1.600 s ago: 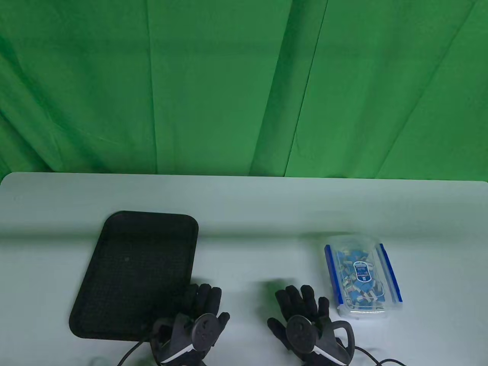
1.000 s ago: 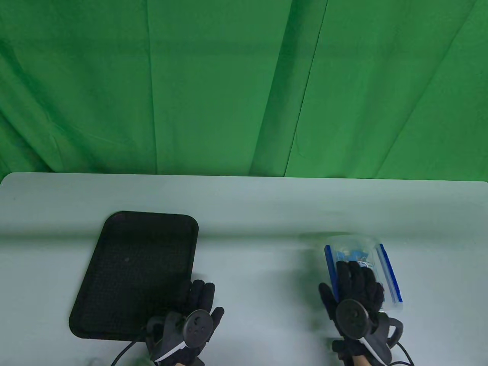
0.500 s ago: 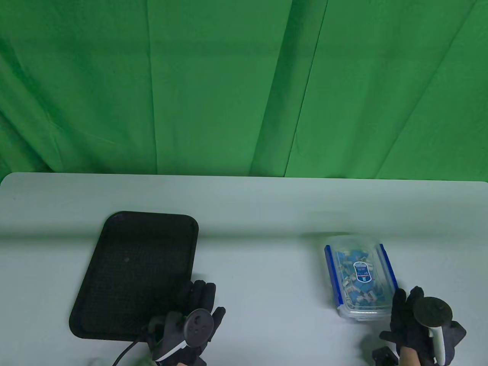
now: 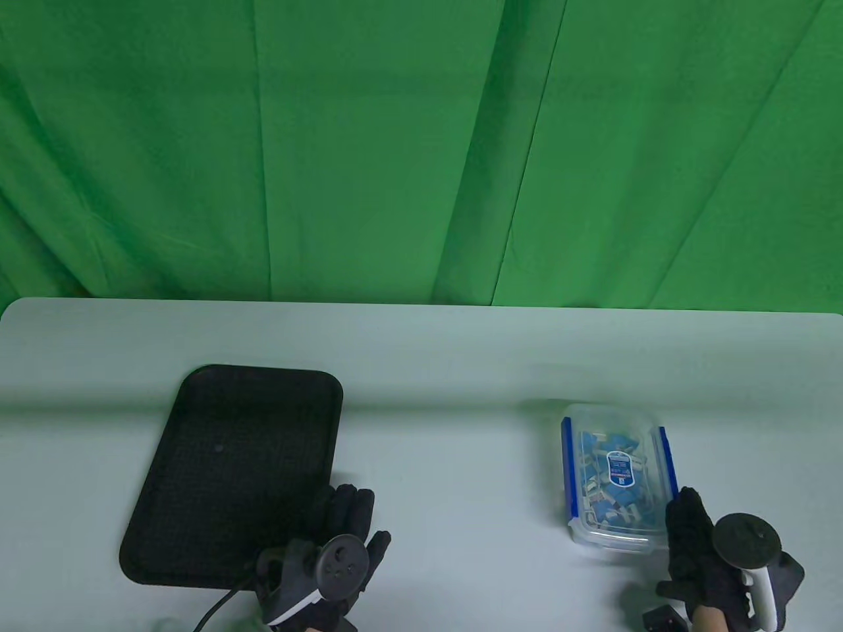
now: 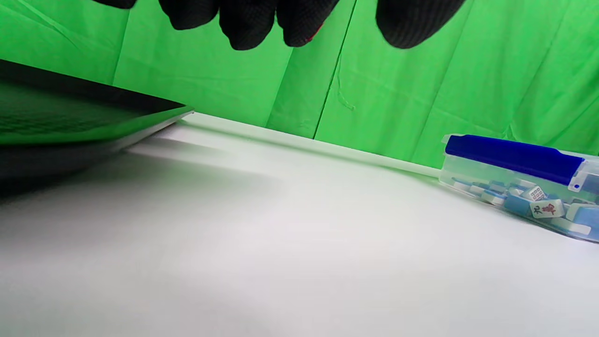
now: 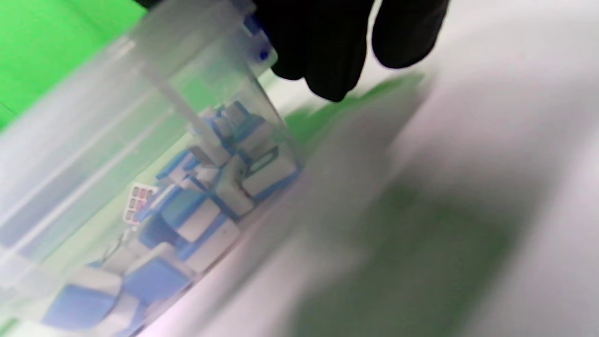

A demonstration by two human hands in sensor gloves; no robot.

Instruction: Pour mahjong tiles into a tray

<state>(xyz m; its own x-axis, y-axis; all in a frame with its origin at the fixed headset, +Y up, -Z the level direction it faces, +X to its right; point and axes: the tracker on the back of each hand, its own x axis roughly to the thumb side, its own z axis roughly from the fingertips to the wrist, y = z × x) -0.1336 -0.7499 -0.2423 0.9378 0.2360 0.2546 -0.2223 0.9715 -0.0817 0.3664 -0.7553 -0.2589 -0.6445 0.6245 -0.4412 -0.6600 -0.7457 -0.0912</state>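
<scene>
Green cloth (image 4: 395, 151) hung behind the white table (image 4: 428, 368). We saw the lidded box (image 4: 616, 477) of blue tiles (image 4: 609, 500) at its right, our right hand (image 4: 708, 559) touching the near right corner; how firmly, we could not tell. Our left hand (image 4: 329, 553) lay flat, fingers spread, holding nothing, just beside the black tray (image 4: 197, 395).

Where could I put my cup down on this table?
Between the black tray and the box of tiles the table is bare, and behind both too. Crowded: the near edge, by the left hand and right hand.
</scene>
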